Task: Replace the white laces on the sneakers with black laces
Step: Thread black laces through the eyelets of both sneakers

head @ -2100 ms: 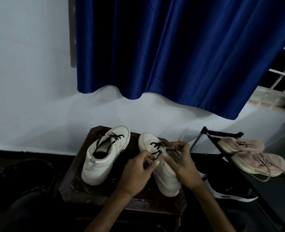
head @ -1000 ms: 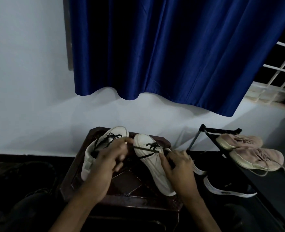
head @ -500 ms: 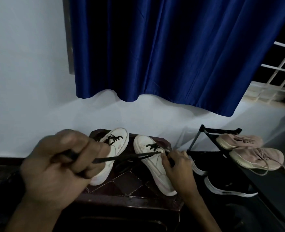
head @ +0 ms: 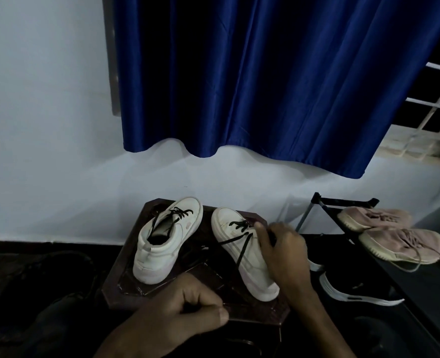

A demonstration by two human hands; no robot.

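The left hand (head: 177,313) has dropped low, fingers curled, apparently pulling the thin black lace (head: 239,224) taut. The right hand (head: 283,250) pinches it at the white leather sneaker (head: 228,218) under its fingers. That sneaker is only part-laced.

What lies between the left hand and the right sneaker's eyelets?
Head view: a black lace runs down the right sneaker's side toward the left hand, then lost against the dark stool.

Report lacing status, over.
Left grip pinching black lace end. Right grip holding right sneaker at eyelets. Lace through toe-end eyelets only. Nothing blocking.
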